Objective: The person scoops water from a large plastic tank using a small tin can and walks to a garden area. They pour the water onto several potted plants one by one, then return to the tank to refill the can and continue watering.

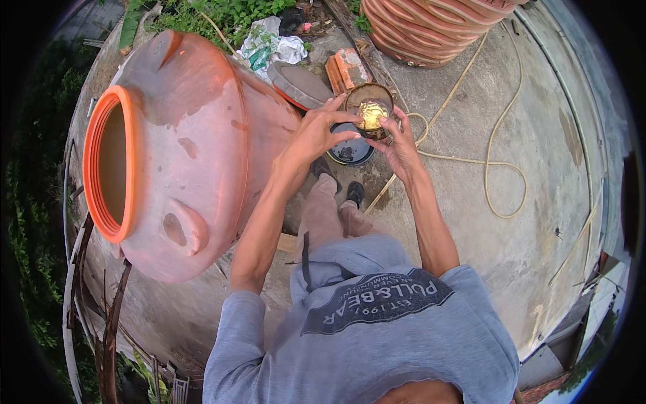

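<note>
A small round container point(351, 101) with a dark rim and a shiny gold patch inside is held up ahead of me, tilted so its inside faces me. My right hand point(400, 145) grips its right side, thumb over the rim. On the left side, my left hand point(319, 131) has its fingertips against the container, with the thumb stretched below. Whether the gold is a lining or a separate piece, I cannot tell. Partly hidden beneath both hands, a dark round bucket point(350, 153) with liquid or wet residue stands on the ground by my feet.
A big orange plastic tank point(202, 135) lies on its side at left, mouth facing left. Behind the hands are a round grey lid point(299, 82), brick pieces point(348, 67) and a crumpled plastic bag point(266, 44). A ribbed terracotta pot point(431, 30) stands far right; a yellowish hose point(494, 161) loops across the concrete.
</note>
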A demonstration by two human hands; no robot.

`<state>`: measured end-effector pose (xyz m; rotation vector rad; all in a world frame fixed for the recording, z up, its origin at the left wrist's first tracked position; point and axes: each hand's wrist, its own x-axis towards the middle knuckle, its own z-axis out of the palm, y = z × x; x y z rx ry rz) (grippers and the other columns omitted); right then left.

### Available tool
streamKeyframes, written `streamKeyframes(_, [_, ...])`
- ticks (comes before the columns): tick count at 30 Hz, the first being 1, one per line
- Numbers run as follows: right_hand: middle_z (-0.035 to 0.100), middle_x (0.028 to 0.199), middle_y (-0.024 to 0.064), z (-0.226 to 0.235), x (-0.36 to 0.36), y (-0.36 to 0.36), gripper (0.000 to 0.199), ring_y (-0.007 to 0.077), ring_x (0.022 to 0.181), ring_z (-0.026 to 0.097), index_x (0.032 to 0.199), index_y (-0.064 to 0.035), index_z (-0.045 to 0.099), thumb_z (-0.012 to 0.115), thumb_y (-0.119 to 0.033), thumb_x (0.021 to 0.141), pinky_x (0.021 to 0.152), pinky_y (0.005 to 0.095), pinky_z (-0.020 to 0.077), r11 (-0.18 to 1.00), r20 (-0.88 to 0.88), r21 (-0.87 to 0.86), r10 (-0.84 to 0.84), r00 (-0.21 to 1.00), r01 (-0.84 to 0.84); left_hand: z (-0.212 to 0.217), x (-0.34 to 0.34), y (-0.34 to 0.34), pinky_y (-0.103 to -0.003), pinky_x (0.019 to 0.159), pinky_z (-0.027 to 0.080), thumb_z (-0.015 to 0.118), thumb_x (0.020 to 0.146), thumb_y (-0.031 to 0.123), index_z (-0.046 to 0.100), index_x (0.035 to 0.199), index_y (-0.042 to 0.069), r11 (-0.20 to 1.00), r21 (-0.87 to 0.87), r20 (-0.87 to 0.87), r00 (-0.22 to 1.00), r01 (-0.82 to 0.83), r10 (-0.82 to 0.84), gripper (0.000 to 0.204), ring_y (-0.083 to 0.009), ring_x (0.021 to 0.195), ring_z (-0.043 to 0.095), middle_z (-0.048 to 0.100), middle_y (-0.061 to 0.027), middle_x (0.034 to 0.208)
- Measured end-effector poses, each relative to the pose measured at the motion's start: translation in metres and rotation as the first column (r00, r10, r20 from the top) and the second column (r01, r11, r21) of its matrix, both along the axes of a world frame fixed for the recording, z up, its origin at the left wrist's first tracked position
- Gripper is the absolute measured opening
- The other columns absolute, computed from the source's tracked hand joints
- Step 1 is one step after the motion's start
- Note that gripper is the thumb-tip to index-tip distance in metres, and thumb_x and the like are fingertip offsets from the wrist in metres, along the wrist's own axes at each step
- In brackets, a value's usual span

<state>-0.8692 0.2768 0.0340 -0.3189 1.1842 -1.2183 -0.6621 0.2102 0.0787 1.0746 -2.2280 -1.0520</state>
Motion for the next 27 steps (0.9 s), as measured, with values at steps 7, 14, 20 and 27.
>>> streamKeyframes(7, [0.036,0.145,0.0172,-0.179,-0.042,0.057,0.090,0.0328,0.128,0.047,0.152,-0.0178,0.021,0.078,-0.029,0.083,0.103,0.0542,0.0465,0.957,-0.088,0.244,-0.137,0.987,0.155,0.052,0.091,0.024,-0.043,0.112,0.040,0.071,0.089,0.005,0.072,0.117,0.005,0.595,-0.633,0.050,0.740,-0.495,0.670,0.028,-0.0320,0.138,0.047,0.060,-0.0148,0.139])
streamKeyframes(14, [0.036,0.148,0.0150,-0.316,-0.037,0.074,0.099,0.0344,0.128,0.048,0.153,-0.0196,0.022,0.083,-0.036,0.077,0.100,0.0549,0.0452,0.829,-0.389,0.511,-0.014,0.921,0.228,0.022,0.114,0.019,-0.050,0.113,0.039,0.072,0.086,0.003,0.065,0.127,0.000,0.588,-0.626,0.160,0.654,-0.512,0.739,0.042,-0.0360,0.134,0.052,0.062,-0.0166,0.134])
streamKeyframes(20, [0.030,0.146,0.0266,-0.355,-0.036,0.072,0.105,0.0386,0.130,0.042,0.152,-0.0185,0.031,0.089,-0.041,0.067,0.104,0.0487,0.0420,0.685,-0.636,0.639,0.216,0.741,0.349,0.022,0.114,0.014,-0.052,0.111,0.041,0.068,0.086,0.000,0.063,0.127,-0.006,0.578,-0.629,0.164,0.638,-0.520,0.752,0.041,-0.0392,0.131,0.054,0.064,-0.0209,0.130])
streamKeyframes(27, [0.029,0.138,0.0282,-0.364,-0.039,0.048,0.109,0.0465,0.124,0.041,0.150,-0.0262,0.034,0.091,-0.036,0.058,0.103,0.0507,0.0436,0.721,-0.809,0.567,0.399,0.431,0.397,0.023,0.116,0.013,-0.053,0.111,0.041,0.067,0.086,-0.002,0.063,0.125,-0.006,0.581,-0.596,0.160,0.627,-0.554,0.762,0.040,-0.0410,0.131,0.053,0.063,-0.0224,0.131])
